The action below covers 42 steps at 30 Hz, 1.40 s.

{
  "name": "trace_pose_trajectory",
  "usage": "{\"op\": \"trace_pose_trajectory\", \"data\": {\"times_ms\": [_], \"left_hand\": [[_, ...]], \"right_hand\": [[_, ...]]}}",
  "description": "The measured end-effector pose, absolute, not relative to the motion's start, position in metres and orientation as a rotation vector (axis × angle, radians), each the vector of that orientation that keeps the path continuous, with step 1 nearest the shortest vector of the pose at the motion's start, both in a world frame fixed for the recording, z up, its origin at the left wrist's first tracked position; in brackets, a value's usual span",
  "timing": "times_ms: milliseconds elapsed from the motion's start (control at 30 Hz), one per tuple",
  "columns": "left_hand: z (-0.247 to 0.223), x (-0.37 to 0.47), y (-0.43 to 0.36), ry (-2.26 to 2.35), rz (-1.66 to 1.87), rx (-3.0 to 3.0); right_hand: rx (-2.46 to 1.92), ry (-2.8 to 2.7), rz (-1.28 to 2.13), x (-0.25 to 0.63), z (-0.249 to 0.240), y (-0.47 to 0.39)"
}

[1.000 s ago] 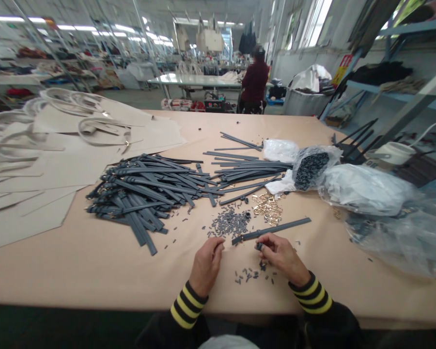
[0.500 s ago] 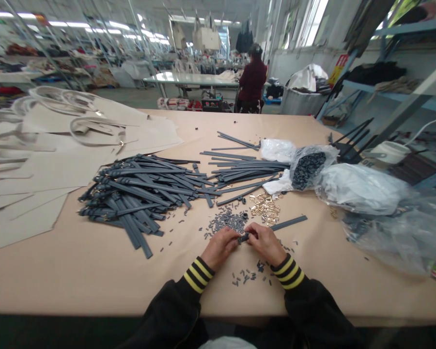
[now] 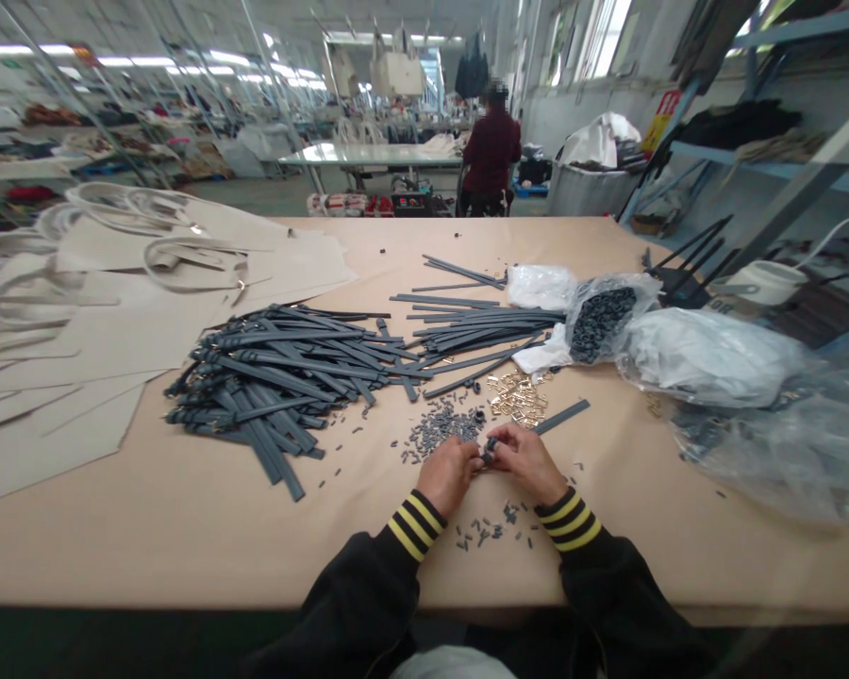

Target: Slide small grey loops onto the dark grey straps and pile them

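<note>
My right hand [image 3: 527, 460] is closed on the end of a dark strap [image 3: 564, 416], which runs off to the right behind the fingers. My left hand [image 3: 450, 473] meets it from the left, its fingers pinched together near the strap's end; whether they hold a small piece is too small to tell. Just beyond my hands lies a heap of small grey pieces [image 3: 440, 426], with gold buckles [image 3: 519, 396] to its right. More small grey pieces [image 3: 491, 531] are scattered on the near side.
Dark straps [image 3: 275, 363] are piled at the left, beside beige panels [image 3: 127, 316]. Loose straps [image 3: 481, 330] lie beyond the heap. Plastic bags [image 3: 711, 363] cover the right of the table [image 3: 219, 556]. A person [image 3: 491, 156] stands beyond its far edge.
Both hands have shifted slightly to the right. My left hand has turned, with its fingers closer to my right hand. The strap's far end has moved a little left and up.
</note>
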<state>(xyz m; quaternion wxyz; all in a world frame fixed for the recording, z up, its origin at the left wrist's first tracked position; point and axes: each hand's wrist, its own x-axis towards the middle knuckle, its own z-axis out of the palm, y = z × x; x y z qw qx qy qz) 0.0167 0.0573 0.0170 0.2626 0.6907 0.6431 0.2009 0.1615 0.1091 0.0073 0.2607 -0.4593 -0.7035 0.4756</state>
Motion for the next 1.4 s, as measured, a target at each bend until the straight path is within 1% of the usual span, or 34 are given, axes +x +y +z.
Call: {"op": "trace_pose_trajectory", "data": {"times_ms": [133,300,600,733,1000,1200,1400], "left_hand": [[0.02,0.024,0.055,1.814,0.424,1.927],[0.02,0.027,0.056,1.85,0.367,1.944],[0.022,0.022,0.054,1.794,0.428,1.951],[0.02,0.021,0.054,1.76,0.471,1.929],[0.019,0.02,0.051,1.673,0.615,1.815],[0.008,0.021,0.047,1.421,1.051,1.421],[0.011,0.021,0.04,1.453,1.096,1.306]], "right_hand": [[-1.223,-1.902,1.321,0.172,0.012,0.111],[-1.176,-2.061,1.185,0.183,0.023,0.11],[-1.012,-2.338,0.998,0.169,0.029,0.1],[-1.05,-2.341,1.006,0.168,0.026,0.1],[-1.109,-2.226,1.154,0.175,0.028,0.095],[-1.115,-1.967,1.424,0.177,0.028,0.089],[-1.067,-1.794,1.591,0.176,0.03,0.083]]}}
